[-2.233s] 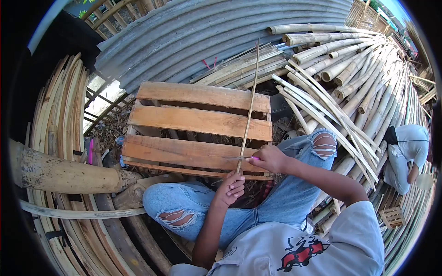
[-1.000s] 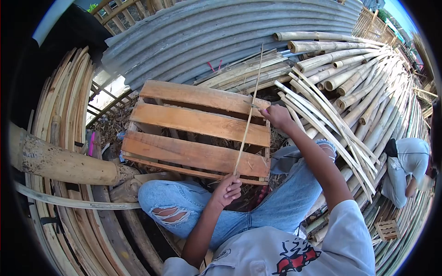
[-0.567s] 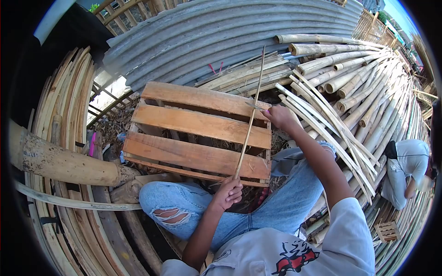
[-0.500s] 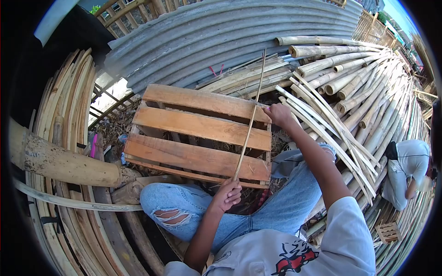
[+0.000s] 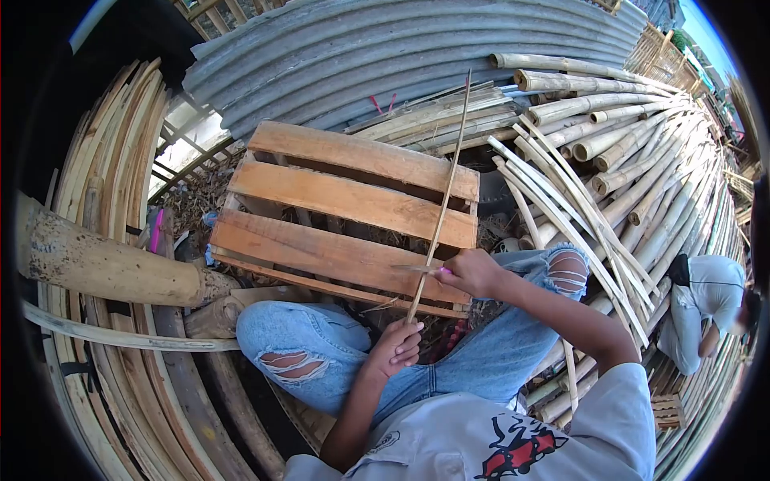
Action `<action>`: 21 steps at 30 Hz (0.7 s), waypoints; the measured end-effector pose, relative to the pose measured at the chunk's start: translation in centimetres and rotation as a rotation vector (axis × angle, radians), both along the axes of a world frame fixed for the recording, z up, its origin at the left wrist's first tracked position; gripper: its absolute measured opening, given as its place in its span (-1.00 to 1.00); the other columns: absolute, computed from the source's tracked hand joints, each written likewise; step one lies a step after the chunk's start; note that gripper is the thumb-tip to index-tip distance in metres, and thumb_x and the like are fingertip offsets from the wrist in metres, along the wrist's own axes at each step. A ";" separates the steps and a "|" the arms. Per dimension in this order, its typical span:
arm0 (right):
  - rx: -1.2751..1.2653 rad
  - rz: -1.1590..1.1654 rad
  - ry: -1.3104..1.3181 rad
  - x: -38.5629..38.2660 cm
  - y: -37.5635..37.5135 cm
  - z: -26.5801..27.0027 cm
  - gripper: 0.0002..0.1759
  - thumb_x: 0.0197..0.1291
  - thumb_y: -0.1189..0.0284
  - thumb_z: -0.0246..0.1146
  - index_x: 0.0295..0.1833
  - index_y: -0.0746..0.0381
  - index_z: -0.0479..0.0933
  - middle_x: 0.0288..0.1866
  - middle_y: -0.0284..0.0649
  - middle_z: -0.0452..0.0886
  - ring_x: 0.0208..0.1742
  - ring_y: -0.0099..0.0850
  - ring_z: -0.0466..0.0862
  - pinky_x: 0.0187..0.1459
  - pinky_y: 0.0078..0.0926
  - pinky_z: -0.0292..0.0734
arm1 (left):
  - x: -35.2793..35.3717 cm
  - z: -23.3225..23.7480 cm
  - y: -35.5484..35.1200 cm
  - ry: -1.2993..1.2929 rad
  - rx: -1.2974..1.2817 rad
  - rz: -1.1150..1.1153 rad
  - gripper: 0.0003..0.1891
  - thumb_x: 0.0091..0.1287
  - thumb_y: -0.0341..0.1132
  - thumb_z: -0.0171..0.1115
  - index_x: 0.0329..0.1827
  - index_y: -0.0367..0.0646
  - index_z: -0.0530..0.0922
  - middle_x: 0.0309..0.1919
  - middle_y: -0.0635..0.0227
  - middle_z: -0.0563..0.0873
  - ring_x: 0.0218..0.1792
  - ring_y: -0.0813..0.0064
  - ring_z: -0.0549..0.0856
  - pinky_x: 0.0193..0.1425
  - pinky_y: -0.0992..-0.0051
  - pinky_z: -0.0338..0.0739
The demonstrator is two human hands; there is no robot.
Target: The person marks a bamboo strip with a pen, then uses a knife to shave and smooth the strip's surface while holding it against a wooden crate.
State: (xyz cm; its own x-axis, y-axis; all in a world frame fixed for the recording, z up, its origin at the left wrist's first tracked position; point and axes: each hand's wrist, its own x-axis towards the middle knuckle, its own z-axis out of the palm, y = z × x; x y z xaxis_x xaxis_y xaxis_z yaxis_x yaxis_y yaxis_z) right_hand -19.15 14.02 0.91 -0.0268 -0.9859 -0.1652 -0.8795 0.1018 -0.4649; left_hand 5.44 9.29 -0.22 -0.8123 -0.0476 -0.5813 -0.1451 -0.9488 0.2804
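Observation:
A long thin bamboo strip (image 5: 451, 180) slants over the right part of a slatted wooden crate (image 5: 321, 192). My left hand (image 5: 393, 349) is closed round its lower end, just off the crate's near edge. In my right hand (image 5: 475, 274) is the pink handle of a knife (image 5: 415, 268), fingers wrapped round it. The knife's blade points left and crosses the strip a little above my left hand.
Split bamboo strips (image 5: 120, 184) and a thick bamboo pole (image 5: 104, 260) lie at the left. Whole bamboo poles (image 5: 642, 144) and loose pale strips (image 5: 569, 208) fill the right. Corrugated metal (image 5: 385, 56) stands behind. Another person (image 5: 706, 297) crouches at the far right.
My right hand has come down and toward me along the strip, from the crate's far right corner to near my left hand. The knife's blade now shows clearly. The view has shifted slightly.

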 end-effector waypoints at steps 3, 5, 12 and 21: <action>0.017 -0.009 0.104 0.3 -0.3 1.1 -0.39 0.27 -0.07 -0.01 -0.53 0.22 0.59 -0.67 -0.01 0.52 -0.55 -0.04 0.58 -0.46 -0.15 0.47 | 0.8 -1.0 0.9 0.017 0.008 0.002 -0.83 0.38 -0.45 -0.04 -0.40 0.00 0.30 -0.85 0.64 0.20 -0.93 0.74 0.16 -0.80 0.63 0.17; -0.008 0.024 0.146 -1.1 -1.1 0.2 -0.38 0.27 -0.08 -0.01 -0.52 0.20 0.60 -0.67 -0.03 0.52 -0.56 -0.05 0.58 -0.48 -0.17 0.46 | 1.2 -1.1 1.2 -0.010 -0.056 0.022 -0.85 0.36 -0.45 -0.03 -0.39 -0.01 0.31 -0.85 0.65 0.20 -0.93 0.74 0.15 -0.80 0.63 0.17; -0.090 0.057 0.253 -2.5 -3.0 -1.1 -0.35 0.26 -0.13 -0.04 -0.56 0.18 0.57 -0.69 -0.07 0.51 -0.58 -0.08 0.58 -0.52 -0.19 0.43 | 1.4 -1.5 -0.3 0.004 -0.036 0.085 -0.86 0.34 -0.47 -0.02 -0.38 -0.01 0.30 -0.84 0.64 0.19 -0.93 0.74 0.13 -0.80 0.64 0.14; -0.084 -0.081 0.231 -0.9 0.1 -2.1 -0.38 0.26 -0.10 -0.03 -0.58 0.16 0.54 -0.69 -0.07 0.51 -0.58 -0.10 0.58 -0.54 -0.17 0.41 | 0.7 -1.7 1.4 -0.041 -0.140 0.021 -0.84 0.31 -0.49 0.04 -0.38 -0.04 0.28 -0.84 0.61 0.22 -0.92 0.72 0.17 -0.78 0.55 0.28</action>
